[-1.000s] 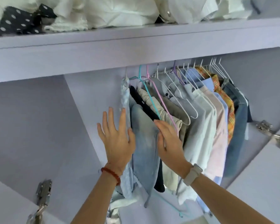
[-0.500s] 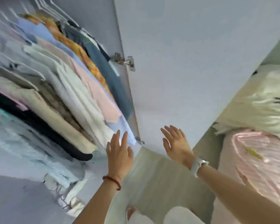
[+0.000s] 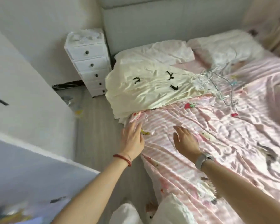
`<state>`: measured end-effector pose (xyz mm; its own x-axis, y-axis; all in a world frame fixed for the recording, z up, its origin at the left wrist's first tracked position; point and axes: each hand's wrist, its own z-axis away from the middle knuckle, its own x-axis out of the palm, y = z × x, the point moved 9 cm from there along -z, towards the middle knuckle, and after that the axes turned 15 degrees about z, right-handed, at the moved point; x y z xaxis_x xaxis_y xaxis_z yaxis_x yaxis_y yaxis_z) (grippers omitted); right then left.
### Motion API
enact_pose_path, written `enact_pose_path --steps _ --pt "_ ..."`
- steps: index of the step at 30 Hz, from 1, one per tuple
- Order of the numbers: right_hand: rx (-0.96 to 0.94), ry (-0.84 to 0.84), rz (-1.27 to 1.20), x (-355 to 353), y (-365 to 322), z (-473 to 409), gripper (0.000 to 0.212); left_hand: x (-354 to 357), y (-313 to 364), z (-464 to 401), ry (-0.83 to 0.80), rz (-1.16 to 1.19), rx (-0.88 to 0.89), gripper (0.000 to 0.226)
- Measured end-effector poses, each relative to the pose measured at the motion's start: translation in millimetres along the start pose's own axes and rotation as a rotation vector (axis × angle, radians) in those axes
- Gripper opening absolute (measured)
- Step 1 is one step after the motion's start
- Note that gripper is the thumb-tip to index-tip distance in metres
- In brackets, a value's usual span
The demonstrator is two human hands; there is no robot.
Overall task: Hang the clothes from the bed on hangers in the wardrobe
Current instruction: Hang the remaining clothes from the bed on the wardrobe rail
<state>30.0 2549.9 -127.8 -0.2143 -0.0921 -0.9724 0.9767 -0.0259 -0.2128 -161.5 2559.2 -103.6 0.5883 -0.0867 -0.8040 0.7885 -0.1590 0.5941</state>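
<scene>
A cream garment with black marks lies spread over the bed's left edge, partly on the pink striped sheet. A tangle of wire hangers rests on the bed to its right. My left hand hovers open at the bed's left edge, just below the cream garment, holding nothing. My right hand is open above the pink sheet, fingers apart, also empty. The wardrobe's hanging rail is out of view.
A white drawer chest stands by the headboard on the left. An open wardrobe door fills the left side. Two pillows lie at the bed's head. A narrow strip of grey floor runs between bed and wardrobe.
My view has swung from the wardrobe's hung clothes round to the bed. Both hands left the hanging garments and now reach empty over the bed edge.
</scene>
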Motion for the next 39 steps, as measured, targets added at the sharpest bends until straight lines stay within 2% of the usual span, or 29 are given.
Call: enact_pose_path --steps 4,10,17,21,24,28,32,36,39 --pt "0.193 0.015 -0.084 -12.9 68.2 -24.9 0.04 44.4 17.3 -75.1 -0.137 -0.008 0.034 0.052" --pt "0.375 0.038 -0.129 -21.5 131.7 -98.6 0.037 100.5 24.4 -175.3 -0.275 -0.003 0.082 0.049" --pt "0.649 -0.071 -0.249 18.5 204.5 -251.5 0.038 171.9 -29.7 -302.2 -0.433 0.074 -0.034 0.043" --pt "0.719 -0.119 -0.187 48.9 237.2 -333.7 0.038 212.5 -69.3 -358.1 -0.489 0.039 -0.09 0.053" --pt "0.786 -0.158 -0.175 68.4 260.3 -381.9 0.04 244.0 -98.5 -383.8 -0.56 -0.056 -0.135 0.056" --pt "1.04 -0.223 -0.328 98.8 300.7 -413.3 0.046 277.6 -131.2 -385.3 -0.744 -0.09 -0.172 0.056" --pt "1.111 -0.307 -0.359 117.7 306.3 -425.2 0.046 288.3 -141.2 -379.2 -0.849 -0.125 -0.149 0.058" --pt "1.144 -0.154 -0.354 108.3 283.8 -427.9 0.044 284.0 -139.5 -385.0 -0.89 -0.011 -0.232 0.052" --pt "1.122 0.033 -0.337 95.1 257.8 -401.9 0.048 258.9 -119.3 -407.7 -0.716 0.195 -0.176 0.036"
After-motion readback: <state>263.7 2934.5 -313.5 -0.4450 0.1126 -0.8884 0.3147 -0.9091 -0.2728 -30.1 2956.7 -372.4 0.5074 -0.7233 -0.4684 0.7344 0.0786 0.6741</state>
